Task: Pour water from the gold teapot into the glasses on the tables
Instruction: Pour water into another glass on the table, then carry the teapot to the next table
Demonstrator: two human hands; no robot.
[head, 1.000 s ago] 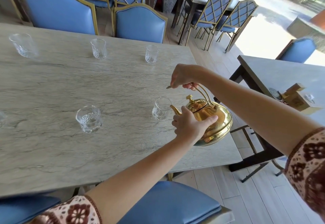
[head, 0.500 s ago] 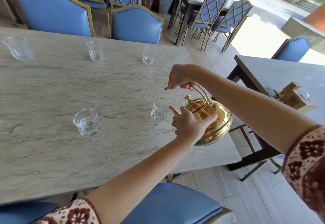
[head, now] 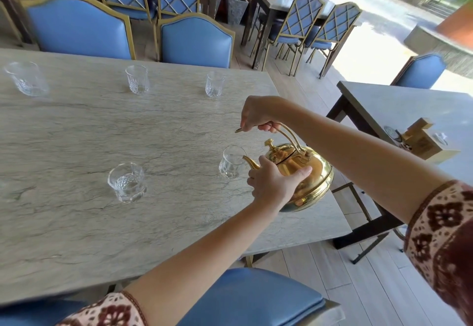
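The gold teapot [head: 311,172] hangs tilted over the near right part of the marble table [head: 76,223]. My right hand [head: 258,114] grips its arched handle from above. My left hand [head: 273,182] presses against the pot's side, below the spout. The spout tip sits at the rim of a clear glass [head: 231,161]. A second glass [head: 128,182], holding water, stands to the left. Three more glasses [head: 214,84], [head: 137,79], [head: 27,78] line the far side.
Blue chairs with gold frames [head: 195,41] stand behind the table, and one chair seat [head: 256,297] is right below me. A second marble table [head: 409,110] at the right carries a wooden box [head: 425,141]. More tables and chairs fill the background.
The teapot has stayed tilted at the near right glass with both hands in place. The view has shifted slightly.
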